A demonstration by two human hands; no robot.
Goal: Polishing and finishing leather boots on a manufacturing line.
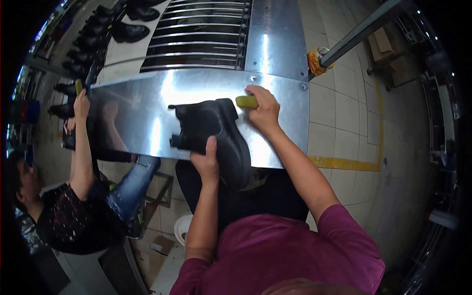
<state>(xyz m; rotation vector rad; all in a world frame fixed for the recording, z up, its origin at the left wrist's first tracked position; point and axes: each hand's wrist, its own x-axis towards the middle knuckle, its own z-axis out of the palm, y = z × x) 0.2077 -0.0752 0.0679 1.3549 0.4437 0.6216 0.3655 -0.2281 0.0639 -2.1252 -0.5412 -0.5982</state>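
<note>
A black boot point(209, 125) is held over the near edge of a metal table point(128, 113), a little right of the table's middle, its toe reaching past that edge. It lies on its side in the air, ankle opening to the left, sole to the right; a short tab sticks out at the opening's far corner. The upper is smooth and dull like leather, the sole thick and rounded. It is too blurred to tell whether it bears any lettering.

The left hand point(205, 162) grasps the boot from the near side, thumb pressed along the upper. The right hand point(263, 109) is wrapped around a yellow-green block point(247, 102) with a rounded end, just right of the boot's heel; whether the two touch cannot be told.

The table is polished sheet metal, streaked with bright reflections and dotted with fasteners at its far right. Beyond it runs a rack point(196, 34) of shiny parallel bars. More black boots point(130, 32) stand in rows at the far left. On the left, a seated co-worker point(73, 216) in speckled black top and jeans holds up a similar yellow-green piece point(78, 87). Right of the table, pale square tiles point(344, 108) carry a yellow stripe point(344, 163).
</note>
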